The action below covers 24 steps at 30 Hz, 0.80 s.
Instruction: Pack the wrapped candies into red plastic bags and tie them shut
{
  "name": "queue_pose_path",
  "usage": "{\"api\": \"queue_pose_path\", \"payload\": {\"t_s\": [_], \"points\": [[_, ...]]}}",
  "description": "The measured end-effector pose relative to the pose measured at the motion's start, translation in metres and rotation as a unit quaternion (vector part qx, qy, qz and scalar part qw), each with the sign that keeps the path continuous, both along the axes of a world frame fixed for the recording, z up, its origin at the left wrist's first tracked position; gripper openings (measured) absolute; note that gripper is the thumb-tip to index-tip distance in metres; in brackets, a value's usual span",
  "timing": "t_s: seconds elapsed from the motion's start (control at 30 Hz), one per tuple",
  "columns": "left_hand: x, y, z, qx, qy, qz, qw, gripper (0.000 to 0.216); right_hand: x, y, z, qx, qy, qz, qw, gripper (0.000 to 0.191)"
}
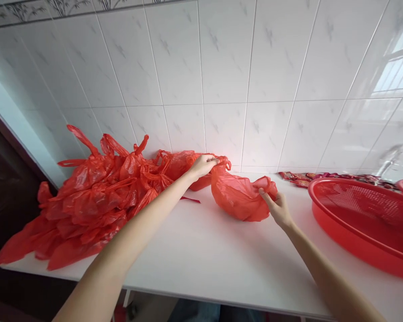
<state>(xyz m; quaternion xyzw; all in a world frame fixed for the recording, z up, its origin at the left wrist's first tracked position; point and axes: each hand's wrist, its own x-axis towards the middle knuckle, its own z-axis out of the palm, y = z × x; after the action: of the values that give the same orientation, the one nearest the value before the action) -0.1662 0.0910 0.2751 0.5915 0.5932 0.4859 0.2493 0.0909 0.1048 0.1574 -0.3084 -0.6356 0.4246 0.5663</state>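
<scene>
A red plastic bag (237, 197) hangs stretched between my two hands, just over the white tabletop (201, 250). At its upper left, my left hand (204, 165) pinches the bag near a handle loop. On the other side, my right hand (278, 206) grips the bunched right end between thumb and fingers. Whatever is inside the bag, if anything, does not show. Behind my left hand lie more red bags (177, 164) against the wall, partly covered by my hand and forearm.
A large heap of red plastic bags (97, 197) fills the table's left end. To the right stands a red plastic basket (352, 232) with a perforated wall. Patterned red packets (302, 179) lie along the tiled wall (225, 62), near a clear container (398, 163).
</scene>
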Motion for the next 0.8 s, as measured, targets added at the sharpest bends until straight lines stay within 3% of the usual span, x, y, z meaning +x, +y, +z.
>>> {"api": "queue_pose_path", "payload": {"t_s": [0.23, 0.47, 0.57, 0.67, 0.8], "points": [[0.01, 0.001, 0.011, 0.108, -0.086, 0.001, 0.99, 0.029, 0.01, 0.015, 0.024, 0.038, 0.056, -0.024, 0.997, 0.043], [0.016, 0.006, -0.003, 0.121, -0.128, 0.008, 0.984, 0.022, -0.006, 0.019, 0.057, -0.017, 0.11, 0.045, 0.993, 0.045], [0.01, 0.002, -0.011, 0.104, -0.144, 0.003, 0.984, 0.031, -0.018, 0.023, 0.066, -0.044, 0.126, 0.064, 0.989, 0.046], [-0.004, -0.015, -0.022, 0.143, -0.118, -0.035, 0.982, 0.042, -0.025, 0.032, 0.069, -0.052, 0.149, 0.072, 0.985, 0.045], [-0.023, -0.063, -0.044, 0.234, -0.083, -0.12, 0.961, 0.063, -0.028, 0.041, 0.067, -0.092, 0.175, 0.075, 0.977, 0.043]]}}
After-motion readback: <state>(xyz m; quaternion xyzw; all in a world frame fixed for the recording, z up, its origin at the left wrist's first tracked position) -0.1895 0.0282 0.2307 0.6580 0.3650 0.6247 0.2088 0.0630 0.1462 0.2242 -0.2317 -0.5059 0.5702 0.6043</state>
